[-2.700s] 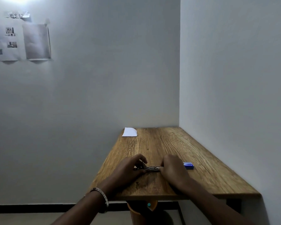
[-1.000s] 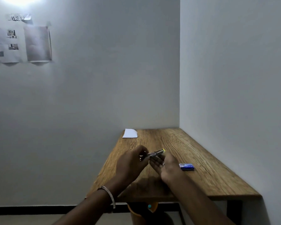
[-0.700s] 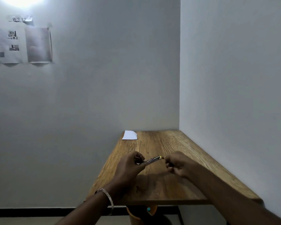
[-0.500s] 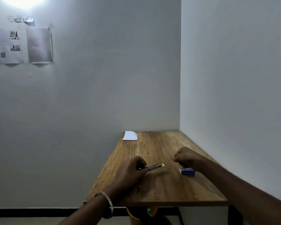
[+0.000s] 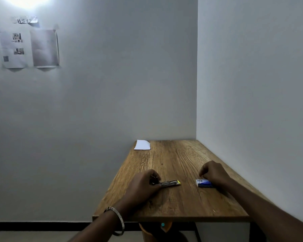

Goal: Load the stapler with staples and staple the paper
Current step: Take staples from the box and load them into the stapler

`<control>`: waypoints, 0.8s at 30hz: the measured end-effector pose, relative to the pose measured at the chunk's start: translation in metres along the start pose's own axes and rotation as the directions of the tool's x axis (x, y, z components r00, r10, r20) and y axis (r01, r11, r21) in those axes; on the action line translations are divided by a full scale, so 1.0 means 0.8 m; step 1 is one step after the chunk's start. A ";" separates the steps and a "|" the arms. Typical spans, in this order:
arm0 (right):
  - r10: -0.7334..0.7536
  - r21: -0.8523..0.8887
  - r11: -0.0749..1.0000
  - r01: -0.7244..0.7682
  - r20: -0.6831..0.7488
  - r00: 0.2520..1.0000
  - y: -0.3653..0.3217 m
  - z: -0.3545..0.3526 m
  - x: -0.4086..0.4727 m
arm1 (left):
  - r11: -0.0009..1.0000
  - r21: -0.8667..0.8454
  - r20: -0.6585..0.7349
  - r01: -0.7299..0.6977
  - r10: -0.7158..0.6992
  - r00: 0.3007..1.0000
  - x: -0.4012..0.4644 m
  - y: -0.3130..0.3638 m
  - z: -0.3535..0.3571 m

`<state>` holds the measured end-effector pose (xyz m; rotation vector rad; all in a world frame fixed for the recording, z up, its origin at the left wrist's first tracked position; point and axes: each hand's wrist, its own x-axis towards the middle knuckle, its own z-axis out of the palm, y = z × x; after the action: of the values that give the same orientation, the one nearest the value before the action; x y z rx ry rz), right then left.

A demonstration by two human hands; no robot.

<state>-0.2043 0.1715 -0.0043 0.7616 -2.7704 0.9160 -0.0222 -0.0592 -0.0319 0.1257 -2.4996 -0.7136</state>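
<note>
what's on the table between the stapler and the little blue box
Nothing: in the head view, only bare wooden table shows between the slim metal stapler with a yellow tip and the small blue staple box.

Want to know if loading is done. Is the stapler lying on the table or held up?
Lying on the table: the stapler rests flat, left hand gripping its near end.

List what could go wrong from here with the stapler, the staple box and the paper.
The left hand holds the stapler by one end only, so it may twist during loading. The right hand is curled at the small staple box, whose strips could spill. The paper lies at the table's far left corner, an awkward reach.
</note>
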 end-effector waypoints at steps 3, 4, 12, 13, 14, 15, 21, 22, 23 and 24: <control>-0.042 -0.018 0.999 0.042 -0.016 0.999 -0.001 0.007 -0.003 | 1.000 0.002 0.000 0.000 0.000 1.000 0.001 -0.001 0.001; -0.059 -0.023 0.998 0.058 -0.015 0.998 -0.001 0.008 -0.004 | 1.000 0.007 0.004 -0.004 0.004 1.000 0.001 -0.001 0.001; -0.103 -0.042 0.994 0.103 0.006 0.995 0.000 0.007 -0.006 | 1.000 0.018 0.016 -0.009 0.008 1.000 0.000 -0.002 0.000; -0.110 -0.043 0.993 0.110 0.010 0.994 0.000 0.007 -0.006 | 1.000 0.015 0.010 -0.005 0.004 1.000 0.000 -0.003 0.000; -0.115 -0.044 0.992 0.116 0.013 0.993 0.001 0.006 -0.006 | 1.000 0.017 0.002 -0.002 0.002 1.000 0.000 -0.003 0.001; -0.120 -0.046 0.992 0.120 0.013 0.993 0.001 0.006 -0.006 | 1.000 0.020 -0.004 -0.001 0.001 1.000 0.000 -0.003 0.001; -0.139 -0.020 0.990 0.139 0.014 0.990 0.002 0.006 -0.008 | 1.000 0.023 -0.010 0.018 -0.018 1.000 -0.001 -0.003 0.002; -0.153 -0.010 0.988 0.153 0.002 0.988 0.003 0.005 -0.009 | 0.999 0.026 -0.013 0.023 -0.023 1.000 -0.001 -0.003 0.002; -0.170 -0.001 0.985 0.170 -0.018 0.985 0.004 0.005 -0.011 | 0.999 0.029 -0.015 0.025 -0.025 1.000 -0.001 -0.003 0.002; -0.187 0.007 0.982 0.187 -0.043 0.981 0.005 0.005 -0.014 | 0.999 0.030 -0.016 0.025 -0.025 1.000 -0.001 -0.003 0.003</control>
<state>-0.1961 0.1765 -0.0123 0.9727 -2.6049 0.9001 -0.0226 -0.0602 -0.0355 0.1733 -2.4988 -0.6825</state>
